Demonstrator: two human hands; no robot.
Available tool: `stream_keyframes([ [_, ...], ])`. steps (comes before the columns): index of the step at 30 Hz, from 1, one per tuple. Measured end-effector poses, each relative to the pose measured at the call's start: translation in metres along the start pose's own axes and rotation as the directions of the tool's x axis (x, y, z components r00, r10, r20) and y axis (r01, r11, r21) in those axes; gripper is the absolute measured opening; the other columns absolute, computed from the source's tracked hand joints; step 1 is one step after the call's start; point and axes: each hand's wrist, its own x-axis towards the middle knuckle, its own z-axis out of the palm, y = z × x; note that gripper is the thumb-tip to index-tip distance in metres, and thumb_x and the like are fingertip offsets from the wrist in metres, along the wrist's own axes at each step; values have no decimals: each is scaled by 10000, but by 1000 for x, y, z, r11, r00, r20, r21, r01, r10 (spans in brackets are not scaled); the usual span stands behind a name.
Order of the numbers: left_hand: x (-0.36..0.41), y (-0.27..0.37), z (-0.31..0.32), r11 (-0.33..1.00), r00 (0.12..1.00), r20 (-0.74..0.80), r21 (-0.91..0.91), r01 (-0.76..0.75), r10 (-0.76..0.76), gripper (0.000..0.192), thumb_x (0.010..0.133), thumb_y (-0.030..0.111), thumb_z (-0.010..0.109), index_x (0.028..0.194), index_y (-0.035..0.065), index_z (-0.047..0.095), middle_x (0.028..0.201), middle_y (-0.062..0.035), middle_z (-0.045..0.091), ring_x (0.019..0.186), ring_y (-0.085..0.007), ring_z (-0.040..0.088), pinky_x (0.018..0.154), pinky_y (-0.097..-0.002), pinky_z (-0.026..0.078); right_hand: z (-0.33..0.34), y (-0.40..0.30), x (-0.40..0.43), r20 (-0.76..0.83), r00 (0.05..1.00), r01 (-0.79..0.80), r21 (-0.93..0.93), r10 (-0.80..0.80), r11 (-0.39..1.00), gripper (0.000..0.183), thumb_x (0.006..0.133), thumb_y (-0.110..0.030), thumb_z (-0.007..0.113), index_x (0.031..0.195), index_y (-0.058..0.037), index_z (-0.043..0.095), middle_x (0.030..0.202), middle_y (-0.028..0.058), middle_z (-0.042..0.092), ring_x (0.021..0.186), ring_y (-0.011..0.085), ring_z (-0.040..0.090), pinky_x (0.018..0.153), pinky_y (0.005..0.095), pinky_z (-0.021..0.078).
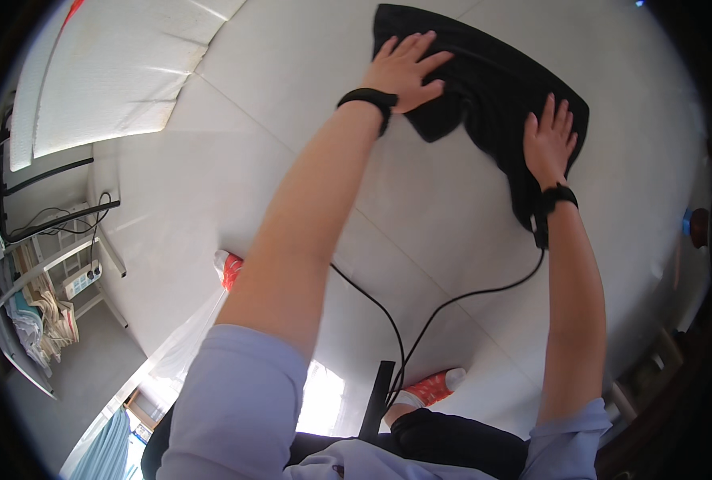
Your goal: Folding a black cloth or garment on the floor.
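A black cloth garment (488,72) lies spread on the pale tiled floor (308,198), with folds and a loose flap along its near side. My left hand (407,72) rests on its left part, palm down and fingers spread. Toward the right end, my right hand (549,141) lies flat on the cloth, fingers extended. Neither hand grips the fabric. Each wrist wears a black band, and a black cable (482,294) runs from the right one toward my body. The garment's exact kind cannot be told.
My feet in red-and-white socks (431,389) are on the floor. At upper left stands a white foam-like panel (127,78). Black metal bars (61,222), a white power strip (84,280) with a cord, and stacked papers (46,309) are at left. A blue curtain (103,447) hangs at lower left.
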Motion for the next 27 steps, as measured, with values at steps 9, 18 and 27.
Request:
stream_keyframes([
  [9,-121,-3,-39,999,986,165,39,12,-18,574,872,234,465,1418,156,305,1501,-89,221,1368,-301,230,1115,-486,157,-13,-100,-36,-18,958,286,160,-287,945,650,896,-391,412,1435,-69,245,1480,214,212,1363,378,211,1082,561,150],
  [18,-258,14,-77,988,907,391,87,130,-154,605,848,280,522,1404,132,335,1517,-140,154,1377,-338,195,1113,-490,162,-62,-127,-195,149,890,349,381,-430,856,655,853,-333,490,1421,-70,296,1489,200,196,1373,349,201,1093,546,137],
  [27,-285,19,-82,979,882,425,82,186,-203,651,801,339,586,1397,207,361,1518,-138,157,1381,-334,194,1105,-498,188,-68,-131,-229,144,865,385,425,-481,819,666,824,-318,518,1415,-84,316,1492,190,199,1381,323,194,1095,542,130],
])
